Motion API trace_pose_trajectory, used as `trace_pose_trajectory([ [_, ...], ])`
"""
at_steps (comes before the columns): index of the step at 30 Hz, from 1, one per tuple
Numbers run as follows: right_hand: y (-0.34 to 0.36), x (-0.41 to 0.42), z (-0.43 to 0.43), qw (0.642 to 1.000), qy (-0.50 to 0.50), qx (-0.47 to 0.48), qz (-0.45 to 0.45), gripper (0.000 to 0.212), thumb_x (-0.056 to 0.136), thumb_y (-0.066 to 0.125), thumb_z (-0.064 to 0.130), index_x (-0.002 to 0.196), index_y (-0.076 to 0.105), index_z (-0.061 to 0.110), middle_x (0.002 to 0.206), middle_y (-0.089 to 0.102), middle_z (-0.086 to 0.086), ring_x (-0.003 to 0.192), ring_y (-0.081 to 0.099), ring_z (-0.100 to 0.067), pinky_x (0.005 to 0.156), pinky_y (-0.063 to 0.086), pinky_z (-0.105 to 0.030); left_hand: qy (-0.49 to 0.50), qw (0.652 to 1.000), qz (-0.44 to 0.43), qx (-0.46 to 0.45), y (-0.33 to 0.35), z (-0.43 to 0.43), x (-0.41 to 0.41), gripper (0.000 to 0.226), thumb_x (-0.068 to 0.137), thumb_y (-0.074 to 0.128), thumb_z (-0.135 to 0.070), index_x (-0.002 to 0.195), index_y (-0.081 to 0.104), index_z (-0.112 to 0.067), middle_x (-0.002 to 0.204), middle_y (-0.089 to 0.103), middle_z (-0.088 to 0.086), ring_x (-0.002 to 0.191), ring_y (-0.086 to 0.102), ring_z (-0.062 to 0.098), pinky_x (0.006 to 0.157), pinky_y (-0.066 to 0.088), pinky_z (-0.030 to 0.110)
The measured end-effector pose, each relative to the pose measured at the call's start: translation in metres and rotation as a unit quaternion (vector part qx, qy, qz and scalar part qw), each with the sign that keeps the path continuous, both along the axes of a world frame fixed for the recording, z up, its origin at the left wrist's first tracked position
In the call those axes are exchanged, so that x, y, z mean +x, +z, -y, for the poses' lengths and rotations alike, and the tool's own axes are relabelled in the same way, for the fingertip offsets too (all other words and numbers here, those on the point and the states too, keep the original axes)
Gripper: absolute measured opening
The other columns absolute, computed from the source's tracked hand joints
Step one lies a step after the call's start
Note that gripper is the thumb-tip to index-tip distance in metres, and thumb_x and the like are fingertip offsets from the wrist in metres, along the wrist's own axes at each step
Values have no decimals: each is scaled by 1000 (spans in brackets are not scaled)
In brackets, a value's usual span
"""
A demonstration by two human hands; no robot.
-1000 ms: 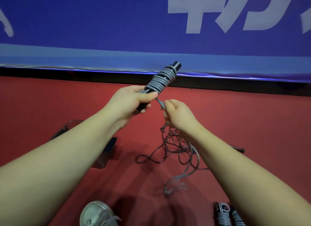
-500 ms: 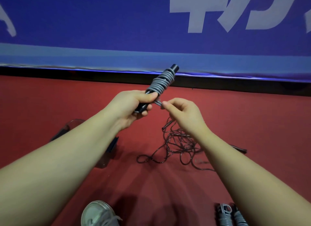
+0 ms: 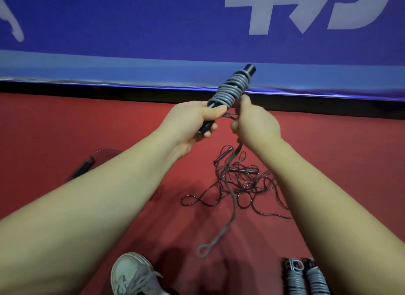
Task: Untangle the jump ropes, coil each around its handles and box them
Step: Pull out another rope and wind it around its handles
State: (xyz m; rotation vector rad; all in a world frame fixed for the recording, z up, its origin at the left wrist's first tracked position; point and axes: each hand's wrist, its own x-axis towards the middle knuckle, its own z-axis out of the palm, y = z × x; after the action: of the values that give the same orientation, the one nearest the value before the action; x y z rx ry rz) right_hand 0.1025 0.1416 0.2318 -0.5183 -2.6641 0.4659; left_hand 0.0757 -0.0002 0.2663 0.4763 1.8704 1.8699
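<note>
While your left hand (image 3: 192, 119) curls fingers and thumb round the lower end of the black handles (image 3: 250, 69), your right hand (image 3: 256, 121) is fisted just beside it and pinches the grey rope (image 3: 237, 150) where it leaves the coil (image 3: 232, 87). The tail drops from that fist, its looped end low near your shoe (image 3: 131, 272). Risk, imo: slack at the pinch lets the top turns slide off the handle tip, or the hanging tail snags the dark tangled rope (image 3: 241, 182) on the red floor (image 3: 65, 130) right behind it. Two finished coils (image 3: 304, 277) lie bottom right; a clear box (image 3: 87, 163) sits left, half behind your forearm. Blue banner (image 3: 153, 20): big white characters, cropped at the top edge, not readable; no brand visible.
</note>
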Motion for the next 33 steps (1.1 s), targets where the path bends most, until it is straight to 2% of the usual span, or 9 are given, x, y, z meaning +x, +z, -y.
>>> trace_pose_trajectory([
  [5, -26, 2, -38, 972, -35, -232, -19, 8, 85, 50, 15, 90, 45, 18, 86, 61, -7, 78, 60, -32, 68, 48, -39, 30, 999, 10, 32, 7, -2, -2, 1, 84, 65, -12, 85, 66, -12, 83, 58, 3, 46, 47, 3, 40, 34, 13],
  [8, -70, 13, -54, 962, -37, -271, 6, 7, 87, 53, 13, 87, 47, 17, 80, 59, -3, 76, 56, -26, 65, 41, -29, 42, 999, 16, 25, 10, 3, -9, 4, 86, 63, -13, 83, 65, -10, 90, 59, 7, 48, 47, 4, 40, 34, 13],
  [11, -104, 24, -67, 943, -59, -326, 33, 8, 87, 54, 12, 85, 48, 18, 81, 59, -4, 76, 58, -25, 65, 43, -30, 38, 999, 16, 10, 7, 3, -10, 3, 85, 64, -12, 83, 64, -10, 78, 60, 2, 47, 47, 4, 40, 34, 13],
  [14, -123, 33, -79, 943, -94, -317, 44, 7, 89, 55, 18, 89, 48, 17, 82, 59, -3, 73, 54, -23, 70, 42, -30, 39, 999, 31, 14, 8, -1, -10, 4, 86, 64, -11, 82, 64, -10, 75, 61, 2, 45, 47, 3, 38, 34, 13],
  [18, -137, 40, -85, 946, -125, -295, 55, 11, 91, 54, 24, 95, 47, 17, 97, 62, -8, 88, 59, -28, 81, 45, -37, 46, 998, 46, 22, 15, -3, -16, 5, 87, 62, -12, 84, 63, -8, 79, 63, 5, 45, 46, 3, 37, 34, 13],
  [21, -141, 48, -88, 949, -169, -262, 43, 14, 92, 53, 28, 101, 46, 19, 112, 56, -9, 98, 57, -31, 79, 44, -38, 55, 997, 47, 32, 21, -3, -23, 5, 88, 61, -13, 86, 61, -8, 83, 63, 7, 41, 46, 2, 36, 33, 13],
  [23, -144, 55, -90, 955, -196, -217, 50, 10, 92, 52, 25, 96, 45, 19, 111, 55, -10, 97, 56, -32, 74, 41, -36, 66, 996, 49, 35, 26, -1, -28, 5, 89, 60, -13, 88, 61, -8, 84, 63, 7, 40, 46, 1, 35, 33, 13],
  [25, -148, 60, -95, 947, -204, -244, 51, 9, 91, 52, 22, 95, 46, 17, 110, 58, -12, 94, 55, -31, 73, 40, -35, 71, 996, 50, 35, 29, -1, -31, 5, 89, 60, -13, 89, 60, -8, 83, 63, 7, 39, 46, 1, 34, 33, 12],
  [33, -154, 86, -117, 936, -236, -236, 114, 25, 95, 46, 31, 111, 52, 12, 118, 57, -17, 104, 54, -35, 85, 40, -39, 102, 993, 48, 39, 34, 10, -47, 15, 88, 62, -14, 101, 60, -6, 84, 64, 7, 41, 48, 2, 35, 35, 14],
])
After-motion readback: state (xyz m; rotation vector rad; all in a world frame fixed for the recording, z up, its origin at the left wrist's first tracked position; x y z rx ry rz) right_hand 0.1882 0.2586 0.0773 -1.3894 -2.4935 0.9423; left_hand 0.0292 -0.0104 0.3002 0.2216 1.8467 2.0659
